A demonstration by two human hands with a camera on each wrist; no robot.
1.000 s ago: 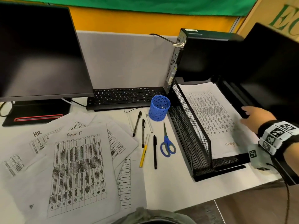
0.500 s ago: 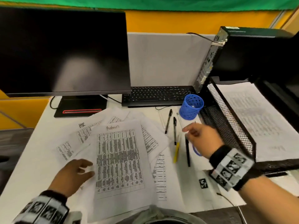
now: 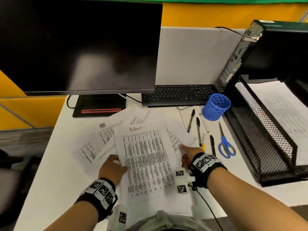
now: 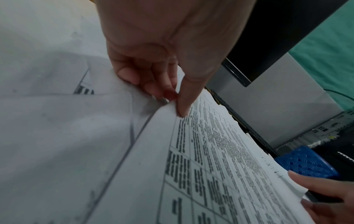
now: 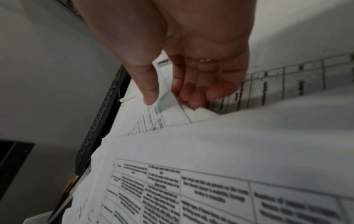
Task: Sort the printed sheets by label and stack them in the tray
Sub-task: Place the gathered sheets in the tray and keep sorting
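We read "Admin" handwritten atop the top sheet [image 3: 146,157] at frame centre. "HR" heads the sheet [image 3: 106,132] left of it. Table print stays illegible to us.

Left hand [image 4: 162,50] up close at the top, pinching the edge of a printed sheet [image 4: 220,159]: thumb on top by the rows of small black print, other fingers [image 4: 132,75] curled under the edge. Sheet lifted a bit along that edge. More white papers [image 4: 57,121] lying flat under it, one with a dark printed patch peeking out. Right hand [image 4: 325,201] in the bottom right corner, touching the sheet's far edge. Blue cup with holes [image 4: 306,163] just behind that hand. Black screen [image 4: 272,30] and grey wall [image 4: 287,106] farther back.
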